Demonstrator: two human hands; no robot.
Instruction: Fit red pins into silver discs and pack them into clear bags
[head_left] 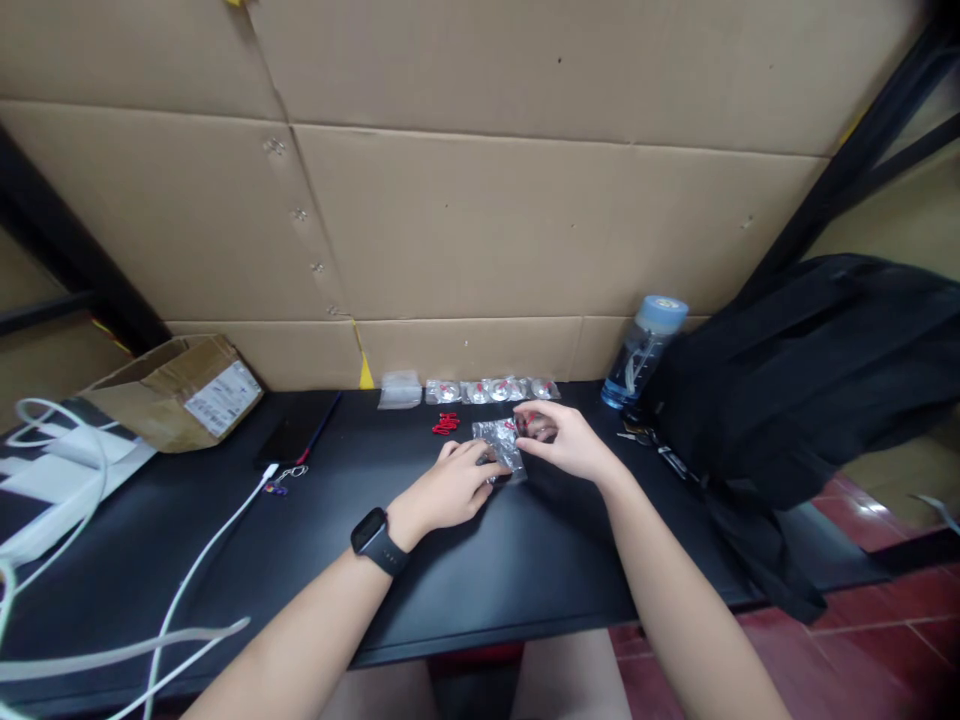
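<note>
A small clear plastic bag (pixel 501 437) lies on the black tabletop (pixel 450 590) between my hands, with a bit of red near its top edge. My left hand (pixel 457 482) rests on the bag's lower left side with fingers bent; what its fingertips grip is hidden. At the bag's upper right, my right hand (pixel 562 438) curves thumb and fingers around something dark and reddish, too small to make out. A little pile of red pieces (pixel 445 424) is left of the bag. Behind it, several clear packets with round silvery items (pixel 504 390) stand in a row beside a stack of clear bags (pixel 400 390).
An open cardboard box (pixel 172 390), a dark phone (pixel 292 435) and white cables (pixel 202 550) are at the left. To the right stand a blue-capped bottle (pixel 645 350), keys (pixel 636 432) and a black backpack (pixel 810 370). A cardboard wall (pixel 465 230) closes the back.
</note>
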